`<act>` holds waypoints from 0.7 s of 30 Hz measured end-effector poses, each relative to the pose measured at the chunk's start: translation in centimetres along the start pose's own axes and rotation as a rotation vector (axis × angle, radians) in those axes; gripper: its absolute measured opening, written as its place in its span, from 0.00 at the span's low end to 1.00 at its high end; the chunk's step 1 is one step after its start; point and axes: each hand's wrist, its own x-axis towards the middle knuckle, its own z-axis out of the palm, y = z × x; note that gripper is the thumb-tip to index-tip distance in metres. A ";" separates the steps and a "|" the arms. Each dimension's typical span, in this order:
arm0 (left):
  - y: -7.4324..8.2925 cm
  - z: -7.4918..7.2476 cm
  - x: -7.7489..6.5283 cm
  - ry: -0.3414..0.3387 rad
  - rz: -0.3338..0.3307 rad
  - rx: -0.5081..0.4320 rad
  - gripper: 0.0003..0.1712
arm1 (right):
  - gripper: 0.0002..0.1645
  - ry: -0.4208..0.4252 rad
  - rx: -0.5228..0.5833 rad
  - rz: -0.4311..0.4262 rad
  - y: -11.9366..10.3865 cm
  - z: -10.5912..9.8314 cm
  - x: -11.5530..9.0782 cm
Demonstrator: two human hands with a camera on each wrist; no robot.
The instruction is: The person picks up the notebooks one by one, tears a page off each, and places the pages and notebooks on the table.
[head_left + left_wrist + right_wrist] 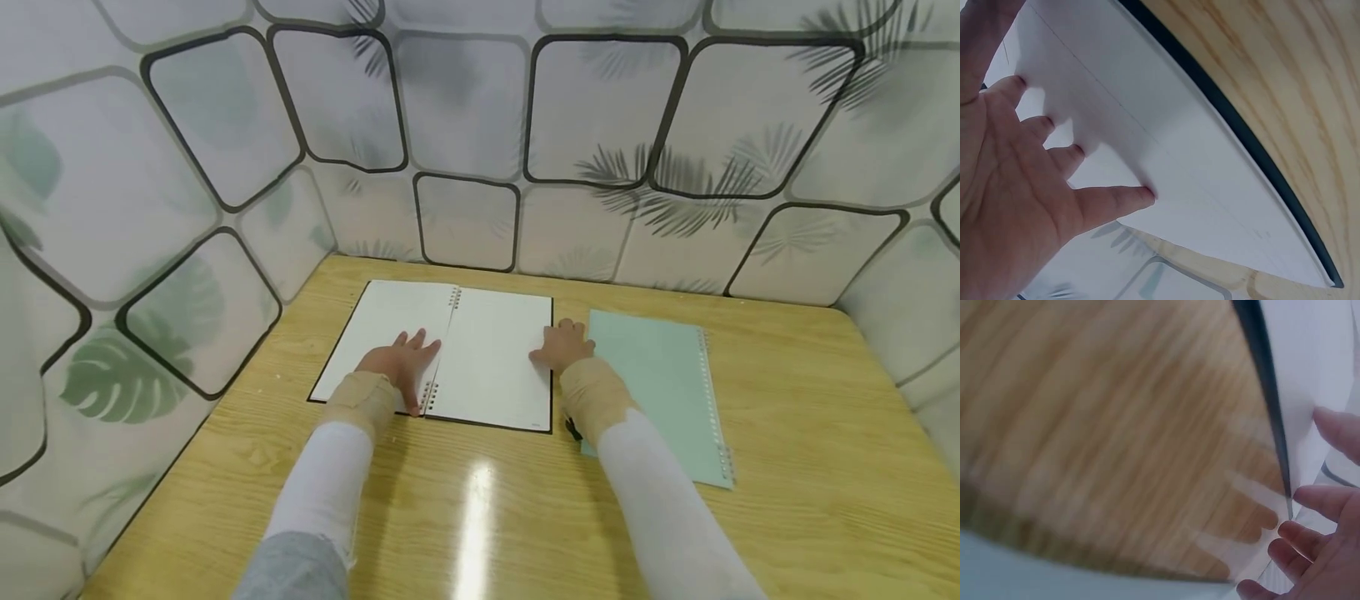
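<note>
An open spiral notebook (495,358) with blank white pages and a dark cover edge lies flat on the wooden table. Over its left page, my left hand (397,362) rests with fingers spread; the left wrist view shows the fingertips on the paper (1166,169). At the notebook's right edge is my right hand (566,346). In the right wrist view its thumb (1338,428) touches the page, while the other fingers extend by the dark edge (1272,400) and past it. To the right lies a closed light-green spiral notebook (652,358), close to the right hand's fingers.
The wooden table (810,417) runs up to a patterned wall covering (465,108) at the back and sides. A bright light reflection (474,525) shows on the tabletop in front of the open notebook. Something small and black (572,429) sits at the right wrist.
</note>
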 end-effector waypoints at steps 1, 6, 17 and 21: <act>0.0 0.0 0.1 -0.001 -0.004 -0.002 0.71 | 0.37 0.005 0.005 0.002 -0.2 -0.1 0.0; 0.1 0.1 0.4 -0.011 -0.015 -0.014 0.72 | 0.42 -0.010 0.040 0.007 -0.6 -0.3 -0.1; 0.1 0.3 0.8 -0.006 -0.011 -0.024 0.73 | 0.64 -0.037 0.082 -0.101 1.4 0.0 2.2; 0.0 0.0 0.7 -0.011 -0.007 -0.018 0.73 | 0.66 -0.071 0.053 -0.119 1.4 -0.5 2.8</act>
